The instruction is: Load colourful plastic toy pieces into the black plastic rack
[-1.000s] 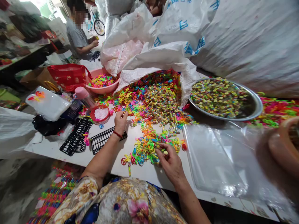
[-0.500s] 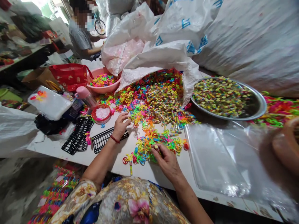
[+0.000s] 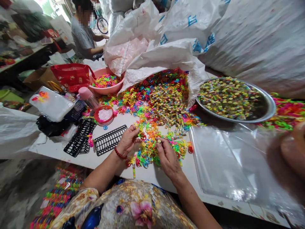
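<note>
My left hand (image 3: 129, 140), a red bead bracelet at its wrist, is at the left edge of a loose pile of bright plastic ring pieces (image 3: 148, 160). Its thumb and fingers are pinched together; what they hold is too small to make out. Between the thumb and fingers of my right hand (image 3: 168, 159) is a small printed tube (image 3: 159, 141), its pale yellow end facing up. That hand is over the right part of the pile. A similar tube (image 3: 133, 171) with a red ring piece lies on the white table near my body.
Black plastic grid trays (image 3: 111, 140) lie left of my hands. Behind are a red basket (image 3: 111, 121), a pink-lidded flask (image 3: 86, 94) and a heap of printed tubes (image 3: 164, 101). Clear bags (image 3: 219, 159) and a metal basin (image 3: 270, 105) are right. Another person (image 3: 83, 38) sits far left.
My left hand has moved right and toward me, from above the black grid tray to the pile, its fingers closing. My right hand has risen slightly, still holding the small tube.
</note>
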{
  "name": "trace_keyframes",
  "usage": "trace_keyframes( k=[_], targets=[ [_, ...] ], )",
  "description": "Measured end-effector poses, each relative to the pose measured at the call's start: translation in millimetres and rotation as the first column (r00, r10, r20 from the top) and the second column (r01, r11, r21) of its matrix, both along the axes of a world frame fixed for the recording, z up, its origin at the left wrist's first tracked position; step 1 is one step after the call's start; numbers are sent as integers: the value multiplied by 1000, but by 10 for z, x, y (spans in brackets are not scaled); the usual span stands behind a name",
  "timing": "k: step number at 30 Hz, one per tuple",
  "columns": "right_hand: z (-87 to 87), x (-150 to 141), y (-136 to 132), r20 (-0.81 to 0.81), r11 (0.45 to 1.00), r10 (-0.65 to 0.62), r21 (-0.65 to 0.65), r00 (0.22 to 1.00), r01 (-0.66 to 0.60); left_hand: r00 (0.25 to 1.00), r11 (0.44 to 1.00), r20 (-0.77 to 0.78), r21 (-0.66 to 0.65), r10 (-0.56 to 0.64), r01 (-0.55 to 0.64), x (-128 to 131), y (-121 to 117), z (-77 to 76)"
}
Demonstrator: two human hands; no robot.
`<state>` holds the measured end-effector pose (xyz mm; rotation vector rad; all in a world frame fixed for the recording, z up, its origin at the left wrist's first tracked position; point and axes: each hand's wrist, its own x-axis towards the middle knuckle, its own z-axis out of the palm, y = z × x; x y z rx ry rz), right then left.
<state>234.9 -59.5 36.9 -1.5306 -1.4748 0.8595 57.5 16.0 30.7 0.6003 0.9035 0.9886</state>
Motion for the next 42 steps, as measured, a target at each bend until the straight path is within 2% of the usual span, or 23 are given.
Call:
trace_keyframes(
  k=[4,6,9,11,13,18,21,24,31,37,42],
  targets=[
    [-82,14,43,-54,999,39,38,998,-37,1000,998,2,50,-31,31,65,-112,-17],
    [-136,31,41,-95,999,45,7,994,-45,999,985,-12,166,-46,47,93,-147,-19],
    [-194,54,17,-171,998,29,-43,985,-37,992,927,-76,357,-97,117,109,-187,-17],
    [-202,60,0,-209,999,11,-28,978,-17,986,903,-97,397,-138,165,120,-218,-20],
    [-187,55,-13,-201,1000,17,28,979,-12,986,918,-77,359,-149,166,151,-257,-28],
    [-177,21,-42,-102,986,93,148,991,-77,999,990,21,138,35,-37,276,-321,-56],
    [-247,22,-59,-103,993,20,114,995,-8,998,1000,65,-30,6,-5,301,-314,-46],
    [-316,34,-60,-138,998,-29,52,990,37,997,994,79,-100,-23,31,302,-312,-23],
    [-288,24,-52,-137,992,-110,51,984,118,999,998,-16,40,-40,40,361,-380,-24],
    [-244,3,-100,-71,993,-62,92,996,68,978,977,-206,201,-30,72,363,-379,-100],
    [-253,-24,-123,17,981,-88,174,996,84,959,961,-283,257,-25,101,363,-371,-113]
  ],
)
